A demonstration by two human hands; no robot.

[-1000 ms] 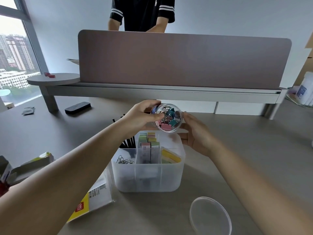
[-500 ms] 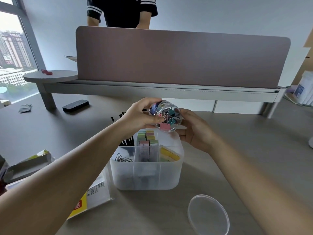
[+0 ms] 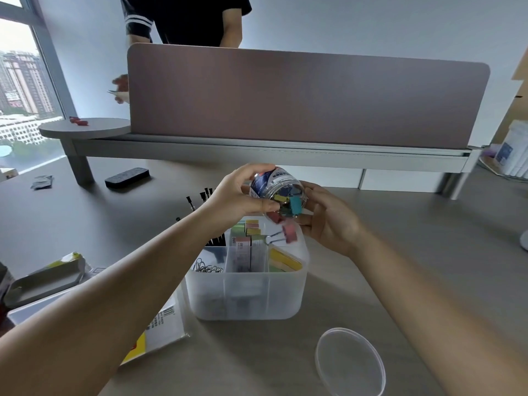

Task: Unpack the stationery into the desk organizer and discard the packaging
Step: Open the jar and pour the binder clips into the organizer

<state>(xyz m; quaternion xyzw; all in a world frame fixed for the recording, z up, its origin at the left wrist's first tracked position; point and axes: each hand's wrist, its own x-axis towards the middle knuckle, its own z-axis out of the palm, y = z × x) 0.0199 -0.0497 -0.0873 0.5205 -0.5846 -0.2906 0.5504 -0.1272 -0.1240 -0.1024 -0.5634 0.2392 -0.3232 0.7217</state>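
Head view shows our left hand (image 3: 238, 195) gripping the tipped jar (image 3: 278, 192) over the back of the organizer (image 3: 245, 292) while our right hand (image 3: 328, 221) cups its mouth, so we should pour slowly and let clips (image 3: 289, 233) drop inside.

A grey-brown desk (image 3: 385, 224) carries everything. The translucent organizer (image 3: 245, 292) stands on it near the middle. Just left of the organizer lies a flat white-and-yellow package (image 3: 160, 330), and farther left an opened grey carton (image 3: 43, 281). In front of the organizer, to its right, lies 1 clear round lid (image 3: 350, 361). Behind the organizer, to the left, lie a black block (image 3: 127, 177) and a small dark wrapper (image 3: 42, 182), near the leg of a raised grey shelf (image 3: 257, 157) standing on the desk.
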